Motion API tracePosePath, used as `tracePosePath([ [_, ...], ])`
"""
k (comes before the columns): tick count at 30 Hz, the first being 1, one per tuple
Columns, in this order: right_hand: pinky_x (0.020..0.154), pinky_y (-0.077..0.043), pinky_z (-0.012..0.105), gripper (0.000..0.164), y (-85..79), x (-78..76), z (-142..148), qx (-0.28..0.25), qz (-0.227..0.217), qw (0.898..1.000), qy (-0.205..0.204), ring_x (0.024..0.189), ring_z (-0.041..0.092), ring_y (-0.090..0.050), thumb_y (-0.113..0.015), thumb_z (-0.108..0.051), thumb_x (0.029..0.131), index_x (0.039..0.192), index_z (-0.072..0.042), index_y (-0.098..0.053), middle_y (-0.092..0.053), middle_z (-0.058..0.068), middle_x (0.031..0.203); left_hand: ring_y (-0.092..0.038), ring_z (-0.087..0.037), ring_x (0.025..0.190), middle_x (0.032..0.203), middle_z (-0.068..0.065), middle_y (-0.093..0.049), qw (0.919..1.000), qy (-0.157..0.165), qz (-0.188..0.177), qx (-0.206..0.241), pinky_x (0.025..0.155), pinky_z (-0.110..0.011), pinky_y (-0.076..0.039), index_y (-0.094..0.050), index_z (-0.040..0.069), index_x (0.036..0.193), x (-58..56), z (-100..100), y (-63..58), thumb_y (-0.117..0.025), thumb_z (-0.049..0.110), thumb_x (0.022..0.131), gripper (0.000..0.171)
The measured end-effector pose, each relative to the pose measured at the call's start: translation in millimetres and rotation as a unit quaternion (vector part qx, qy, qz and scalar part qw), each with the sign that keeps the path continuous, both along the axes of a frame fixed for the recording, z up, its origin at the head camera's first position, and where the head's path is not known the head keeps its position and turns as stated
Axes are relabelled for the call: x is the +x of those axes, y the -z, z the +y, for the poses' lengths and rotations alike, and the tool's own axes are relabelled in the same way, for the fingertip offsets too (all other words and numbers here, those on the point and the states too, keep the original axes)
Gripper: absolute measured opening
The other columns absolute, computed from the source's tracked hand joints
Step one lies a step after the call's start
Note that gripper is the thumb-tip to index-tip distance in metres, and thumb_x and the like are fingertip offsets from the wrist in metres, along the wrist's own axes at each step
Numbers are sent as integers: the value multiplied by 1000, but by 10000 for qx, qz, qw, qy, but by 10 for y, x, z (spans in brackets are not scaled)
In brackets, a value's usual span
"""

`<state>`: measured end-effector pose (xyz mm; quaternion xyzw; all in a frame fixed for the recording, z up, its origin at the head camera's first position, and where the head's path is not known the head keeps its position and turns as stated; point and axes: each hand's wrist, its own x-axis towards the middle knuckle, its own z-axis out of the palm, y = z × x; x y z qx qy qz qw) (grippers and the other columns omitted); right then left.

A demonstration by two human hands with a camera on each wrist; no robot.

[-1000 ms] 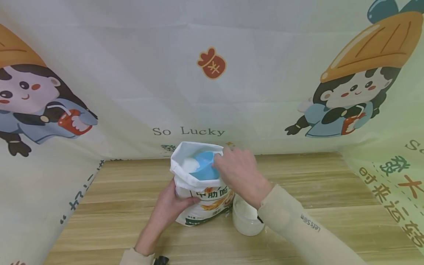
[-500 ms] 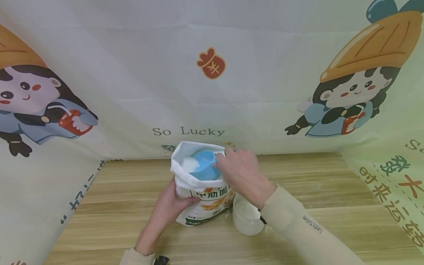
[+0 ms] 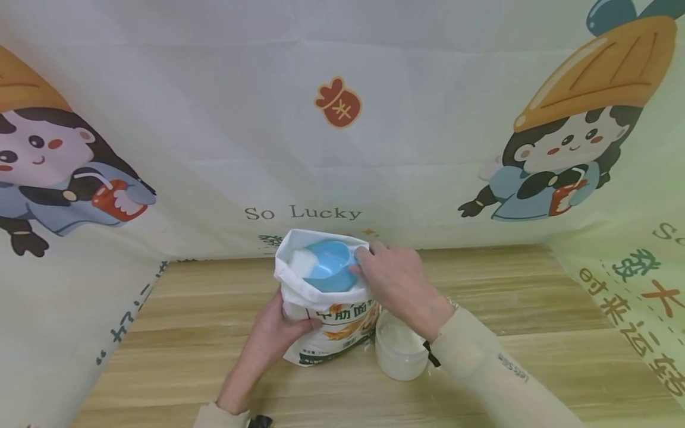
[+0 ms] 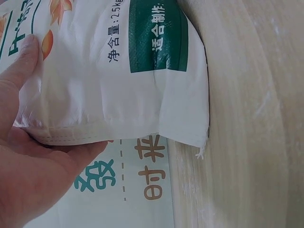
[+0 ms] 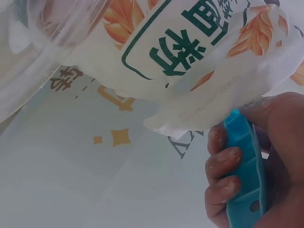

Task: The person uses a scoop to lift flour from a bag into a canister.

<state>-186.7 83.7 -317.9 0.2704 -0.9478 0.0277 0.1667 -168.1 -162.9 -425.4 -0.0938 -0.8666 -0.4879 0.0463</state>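
A white bag of flour [image 3: 299, 351] stands on the table with its mouth rolled open and white flour [image 3: 302, 262] showing inside. My left hand [image 3: 273, 326] grips the bag's left side, thumb across the printed front and fingers behind, as the left wrist view shows. Inside the bag's mouth sits a blue scoop [image 3: 329, 270]. My right hand [image 3: 398, 282] holds the scoop by its ribbed handle [image 5: 244, 171], fingers curled round it and dusted with flour. How much flour the scoop carries is partly hidden by its wall.
Right beside the bag, under my right forearm, stands a clear round jar [image 3: 401, 353] with white contents. A printed cloth [image 3: 214, 119] hangs behind and at both sides of the wooden table [image 3: 176, 333].
The scoop has shifted slightly up and to the right within the bag's mouth, and its hollow shows more. My right hand has moved with it; my left hand stays on the bag.
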Motion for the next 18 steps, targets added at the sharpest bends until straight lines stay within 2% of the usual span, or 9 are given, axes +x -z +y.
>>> tracePosePath([
  [7, 47, -49, 35, 24, 61, 7, 78, -607, 317, 9972, -315, 64, 21, -58, -67, -32, 102, 112, -10, -68, -67, 6, 97, -59, -36, 129, 137, -10, -65, 10000, 1, 1, 47, 107, -59, -47, -50, 14, 145, 8, -9, 5, -93, 12, 75, 82],
  [18, 55, -56, 36, 23, 175, 0, 157, -1124, 354, 9918, -499, 75, 19, -65, -70, -30, 100, 111, -10, -68, -68, 4, 98, -60, -37, 128, 136, -11, -65, 10000, -84, -9, 31, 107, -59, -48, -50, 13, 145, 3, -4, 2, -93, 13, 75, 82],
])
